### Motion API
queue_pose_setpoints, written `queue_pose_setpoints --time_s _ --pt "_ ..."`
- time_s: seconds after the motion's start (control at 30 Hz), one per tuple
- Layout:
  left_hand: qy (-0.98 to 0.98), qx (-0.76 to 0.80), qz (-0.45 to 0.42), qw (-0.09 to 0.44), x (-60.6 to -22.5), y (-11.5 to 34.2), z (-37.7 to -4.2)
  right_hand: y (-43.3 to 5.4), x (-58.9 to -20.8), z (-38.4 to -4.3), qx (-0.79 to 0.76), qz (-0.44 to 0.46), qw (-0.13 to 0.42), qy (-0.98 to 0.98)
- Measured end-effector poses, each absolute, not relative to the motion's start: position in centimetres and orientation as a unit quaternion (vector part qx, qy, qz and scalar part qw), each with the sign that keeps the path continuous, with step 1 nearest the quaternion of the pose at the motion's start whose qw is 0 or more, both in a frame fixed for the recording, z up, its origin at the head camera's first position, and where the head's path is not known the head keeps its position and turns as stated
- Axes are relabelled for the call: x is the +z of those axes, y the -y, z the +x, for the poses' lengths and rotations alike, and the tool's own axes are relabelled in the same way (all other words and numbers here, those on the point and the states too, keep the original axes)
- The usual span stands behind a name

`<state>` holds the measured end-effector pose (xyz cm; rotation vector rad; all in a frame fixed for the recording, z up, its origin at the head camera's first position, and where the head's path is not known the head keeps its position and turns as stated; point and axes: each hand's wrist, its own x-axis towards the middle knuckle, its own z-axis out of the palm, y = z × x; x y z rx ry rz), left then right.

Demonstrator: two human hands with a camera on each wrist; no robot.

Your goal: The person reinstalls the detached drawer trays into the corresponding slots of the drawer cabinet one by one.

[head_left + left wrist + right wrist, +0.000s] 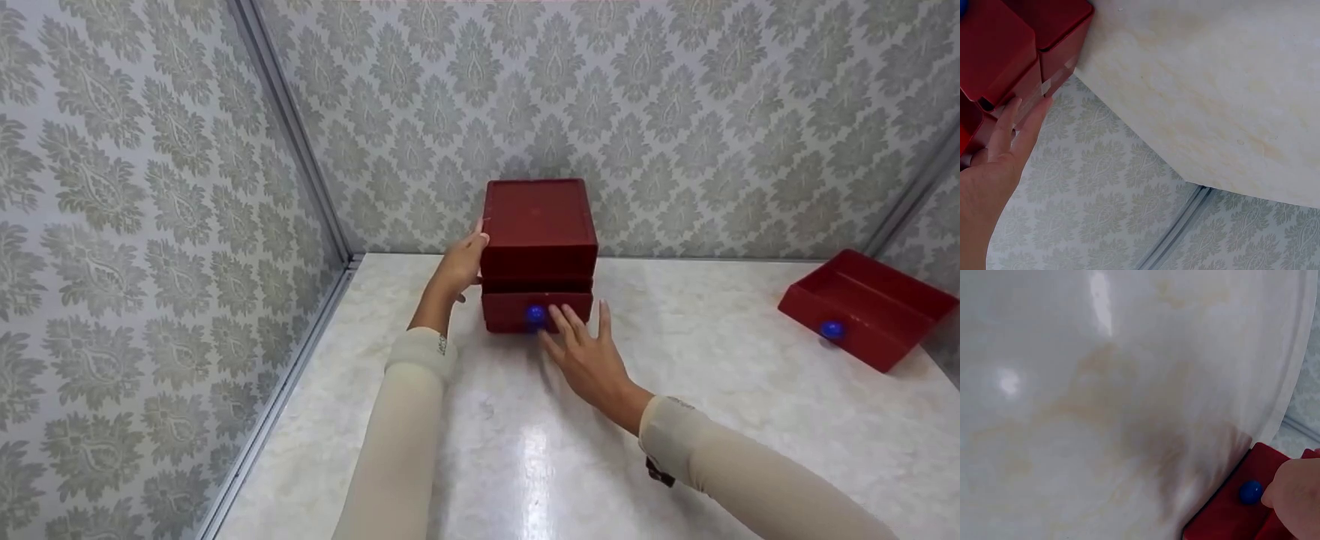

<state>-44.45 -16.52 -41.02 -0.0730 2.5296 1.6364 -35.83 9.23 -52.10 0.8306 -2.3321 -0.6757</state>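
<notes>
A small red drawer cabinet (536,214) stands against the back wall. Its lower drawer (506,311), fronted by a round blue knob (535,313), juts out a little below a dark opening. My left hand (459,268) rests along the cabinet's left side; in the left wrist view its extended fingers (1030,126) lie against the red side wall. With fingers spread and nearly straight, my right hand (592,364) touches the drawer front just right of the knob. The right wrist view catches only part of that hand beside the blue knob (1251,492).
A second red drawer (862,307) with a blue knob (831,329) sits at an angle on the right of the pale marbled table (675,322). Patterned walls (465,112) enclose the table at the left, back and right, with grey metal strips in the corners.
</notes>
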Motion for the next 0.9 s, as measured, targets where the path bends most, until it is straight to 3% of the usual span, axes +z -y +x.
queue_pose_setpoints --time_s 0.3,0.67,0.73,0.9 --pt "-0.84 0.538 -0.028 0.064 -40.9 16.4 -44.5 -9.1 -52.1 -38.4 -0.24 0.301 0.252 0.888" --pt "-0.831 0.552 -0.035 0.063 -40.8 16.5 -44.6 -9.5 -51.6 -39.1 -0.217 0.327 0.226 0.892" --pt "-0.83 0.553 -0.037 0.062 -40.9 16.5 -44.5 -10.4 -51.7 -39.3 -0.202 0.343 0.248 0.883" --pt "-0.829 0.555 -0.036 0.063 -40.8 16.3 -44.4 -14.2 -52.0 -40.6 -0.144 0.361 0.361 0.848"
